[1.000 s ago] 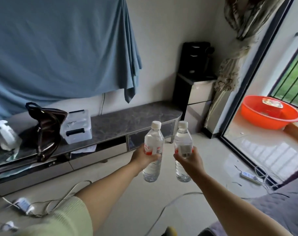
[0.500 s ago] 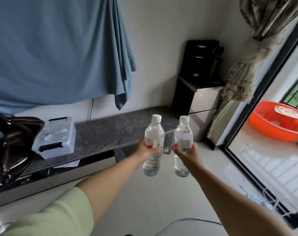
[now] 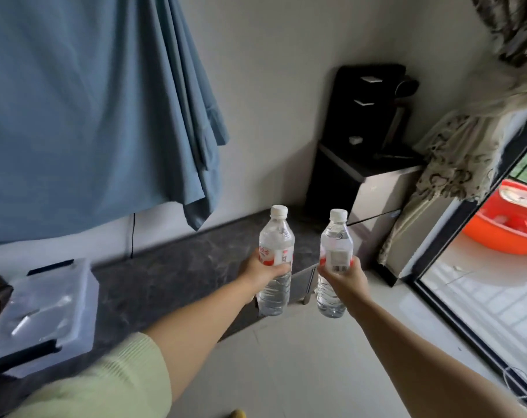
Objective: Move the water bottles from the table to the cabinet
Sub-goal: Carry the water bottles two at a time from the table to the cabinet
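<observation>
Two water bottles are in the air, one per hand, both upright w/ white caps on. The left bottle (image 3: 275, 260) is gripped by the left hand (image 3: 260, 271), fingers wrapped round the label band; the right bottle (image 3: 334, 263) is gripped the same way by the right hand (image 3: 345, 276). The bottles are near each other but apart, not touching.

Step in hand, as I read it: carry both to the cabinet (image 3: 171, 276), the low dark marble-topped unit running from 9 o'clock toward 1 o'clock of the bottles. To do it well: keep both vertical, keep the gap between them so they don't knock, and set the bases flat on bare top. The free stretch lies at approx 10–11 o'clock of the left bottle; the clear plastic box (image 3: 42, 312) sits further off at 8–9 o'clock, so steer away from it. Place one at a time, release only once the base sits flat. The bottles look thin-walled, so a hard squeeze may dent them.

Pose: both forearms reach forward, converging, elbows low. The left arm shows a pale green sleeve (image 3: 105, 384) pushed up; the right forearm is bare.
</observation>
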Motion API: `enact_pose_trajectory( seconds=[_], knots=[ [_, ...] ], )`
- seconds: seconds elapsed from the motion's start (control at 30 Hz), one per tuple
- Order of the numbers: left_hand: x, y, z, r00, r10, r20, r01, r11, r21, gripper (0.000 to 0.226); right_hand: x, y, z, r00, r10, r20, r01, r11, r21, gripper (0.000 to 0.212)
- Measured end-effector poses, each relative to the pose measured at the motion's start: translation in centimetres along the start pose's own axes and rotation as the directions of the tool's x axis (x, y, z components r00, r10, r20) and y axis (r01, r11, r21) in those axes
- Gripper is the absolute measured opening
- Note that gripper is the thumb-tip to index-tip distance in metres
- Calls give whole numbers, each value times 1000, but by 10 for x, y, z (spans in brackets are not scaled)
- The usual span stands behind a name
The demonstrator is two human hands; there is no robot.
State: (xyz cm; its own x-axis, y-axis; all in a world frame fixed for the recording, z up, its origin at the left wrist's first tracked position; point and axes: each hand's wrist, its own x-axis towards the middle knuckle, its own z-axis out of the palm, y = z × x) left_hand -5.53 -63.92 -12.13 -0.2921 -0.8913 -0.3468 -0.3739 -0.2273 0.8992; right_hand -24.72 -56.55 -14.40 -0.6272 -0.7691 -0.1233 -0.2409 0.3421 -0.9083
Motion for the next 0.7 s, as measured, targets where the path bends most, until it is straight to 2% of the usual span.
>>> enact_pose_trajectory(
  seconds=[0.13,0.27,0.5,0.63,0.7],
  knots=[
    [74,17,-34,1000,-25,12,25,1000,-12,52,52,-24,38,997,62,-45,-60,997,37,47],
    [134,25,-49,996,-80,34,82,995,-49,49,99,-37,63,995,99,-19,-98,995,15,45],
    [233,32,-34,993,-96,73,98,995,-27,71,204,-43,90,989,145,33,-143,988,-60,47],
    [306,53,-16,994,-90,62,90,996,-1,49,292,-43,103,986,142,85,-134,987,-91,49],
    [337,62,-6,995,-94,46,95,995,-11,46,330,-42,107,983,141,118,-128,986,-111,51]
  ],
)
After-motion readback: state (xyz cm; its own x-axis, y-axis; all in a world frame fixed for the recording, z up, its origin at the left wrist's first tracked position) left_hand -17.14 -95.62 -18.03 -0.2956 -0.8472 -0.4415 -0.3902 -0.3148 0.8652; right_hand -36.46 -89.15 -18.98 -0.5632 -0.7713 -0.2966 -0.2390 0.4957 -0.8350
